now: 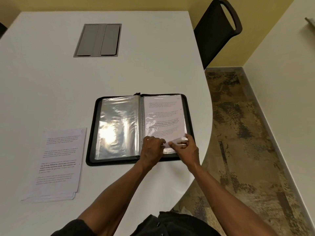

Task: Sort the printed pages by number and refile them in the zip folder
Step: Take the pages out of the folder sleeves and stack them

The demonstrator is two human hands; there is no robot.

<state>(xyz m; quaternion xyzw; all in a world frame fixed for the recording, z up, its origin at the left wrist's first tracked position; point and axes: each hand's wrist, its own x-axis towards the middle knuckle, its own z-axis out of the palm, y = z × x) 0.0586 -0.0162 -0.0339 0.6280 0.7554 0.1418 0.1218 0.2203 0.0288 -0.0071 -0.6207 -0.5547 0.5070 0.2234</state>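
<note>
A page is being worked at its lower edge in the right sleeve of the open folder; that edge is pinched by the right hand, the sleeve held by the left hand. The page could be creased if forced. The stack waits left.

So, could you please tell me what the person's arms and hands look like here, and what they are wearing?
Both forearms are bare from above the elbow to the fingers. The left hand and right hand wear no gloves, and no rings, watch or bracelet show. A dark, apparently black short sleeve shows on the left upper arm, matching the dark garment at the frame's bottom edge.
</note>
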